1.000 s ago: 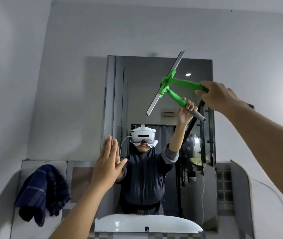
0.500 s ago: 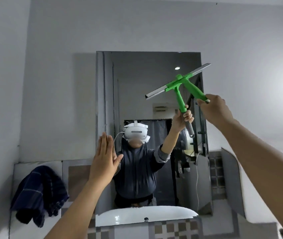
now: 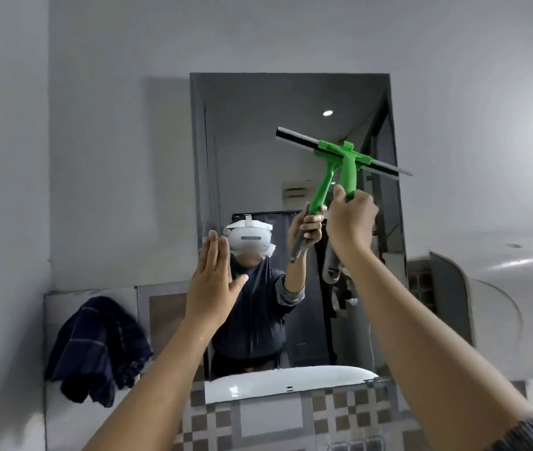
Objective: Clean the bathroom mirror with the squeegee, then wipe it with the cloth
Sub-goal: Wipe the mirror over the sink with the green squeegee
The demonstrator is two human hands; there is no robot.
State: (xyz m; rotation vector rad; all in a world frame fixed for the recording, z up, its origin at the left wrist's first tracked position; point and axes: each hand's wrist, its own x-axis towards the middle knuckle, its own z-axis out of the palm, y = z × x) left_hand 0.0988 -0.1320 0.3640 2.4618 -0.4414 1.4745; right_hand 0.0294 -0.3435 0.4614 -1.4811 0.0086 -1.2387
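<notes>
Over at the left, the dark cloth (image 3: 96, 349) hangs on the wall ledge, untouched, so I judge the wiping step is all ahead of me. My left hand (image 3: 214, 284) is flat and open near the mirror (image 3: 258, 141), holding nothing. Further right, my right hand (image 3: 351, 219) is closed round the handle of the green squeegee (image 3: 346, 157), its blade raised against the upper right of the glass. I judge the squeegee pass is underway. No containers show; whether the glass is wet I cannot tell.
</notes>
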